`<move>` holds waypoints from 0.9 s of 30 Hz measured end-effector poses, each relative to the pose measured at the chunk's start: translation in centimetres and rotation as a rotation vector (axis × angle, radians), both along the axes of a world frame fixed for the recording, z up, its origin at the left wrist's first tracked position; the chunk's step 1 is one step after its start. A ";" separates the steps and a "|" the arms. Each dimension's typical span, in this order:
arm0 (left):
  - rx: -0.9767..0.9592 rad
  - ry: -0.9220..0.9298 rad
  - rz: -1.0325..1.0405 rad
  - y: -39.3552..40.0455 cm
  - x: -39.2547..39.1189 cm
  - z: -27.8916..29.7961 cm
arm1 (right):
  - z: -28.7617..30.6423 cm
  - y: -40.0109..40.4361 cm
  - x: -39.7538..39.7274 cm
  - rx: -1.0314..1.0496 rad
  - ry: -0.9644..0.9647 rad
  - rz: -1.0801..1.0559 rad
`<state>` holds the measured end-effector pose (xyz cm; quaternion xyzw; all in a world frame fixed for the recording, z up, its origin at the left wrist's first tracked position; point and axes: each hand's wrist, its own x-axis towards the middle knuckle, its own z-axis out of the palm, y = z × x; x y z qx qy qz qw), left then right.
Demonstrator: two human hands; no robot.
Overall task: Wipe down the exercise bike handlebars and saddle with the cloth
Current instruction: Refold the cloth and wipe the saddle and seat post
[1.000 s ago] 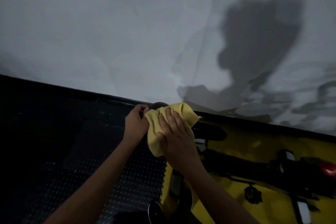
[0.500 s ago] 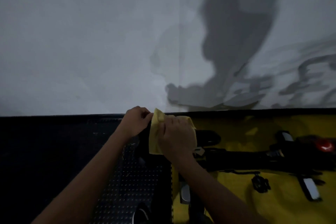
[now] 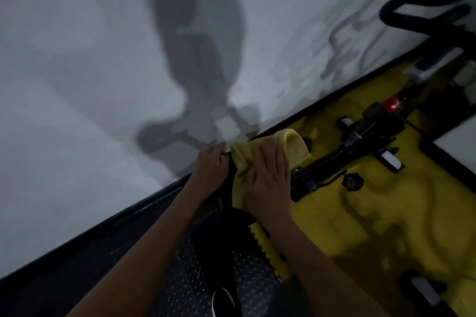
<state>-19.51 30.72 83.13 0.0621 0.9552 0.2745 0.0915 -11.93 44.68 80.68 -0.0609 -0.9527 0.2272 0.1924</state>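
A yellow cloth (image 3: 293,145) lies draped over the black saddle (image 3: 228,193) of the exercise bike, which is mostly hidden under it. My right hand (image 3: 268,177) lies flat on the cloth with its fingers spread and presses it onto the saddle. My left hand (image 3: 210,168) has its fingers curled round the saddle's left edge, just beside the cloth. The black handlebars (image 3: 422,11) curve across the top right corner, far from both hands.
The bike's black frame (image 3: 360,139) with a red knob (image 3: 391,103) runs up to the right over a yellow floor mat (image 3: 386,219). A dark studded mat (image 3: 180,278) lies below my arms. A white wall (image 3: 90,72) with shadows stands behind.
The view has tilted, and the handlebars have come into sight at the top right. My right hand now lies flatter on the cloth. My left hand still holds the saddle's edge.
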 end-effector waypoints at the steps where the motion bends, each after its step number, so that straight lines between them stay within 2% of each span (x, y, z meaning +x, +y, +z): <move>1: 0.004 -0.004 -0.021 -0.1 -0.3 -0.1 | 0.1 -0.4 -1.0 -0.013 -0.022 -0.090; 4: 0.076 -0.016 -0.070 -0.2 -0.8 -0.3 | 0.6 -1.4 -3.1 -0.031 -0.107 -0.300; 7: 0.105 -0.090 -0.061 -0.4 -1.2 -0.8 | 0.5 -2.8 -2.8 -0.053 -0.125 -0.369; 16: 0.215 -0.105 -0.120 -0.9 -1.9 -1.7 | -0.6 -9.5 7.0 -0.271 -0.051 -0.229; 20: 0.182 -0.095 -0.142 -0.7 -2.0 -1.9 | -0.9 -6.2 2.6 -0.268 0.006 -0.290; 23: 0.181 -0.082 -0.154 -0.6 -2.2 -2.0 | -0.9 -2.1 -2.4 -0.243 0.051 -0.432; 27: 0.194 -0.073 -0.161 -0.7 -2.1 -2.2 | -0.4 -0.1 -4.9 -0.428 0.074 -0.543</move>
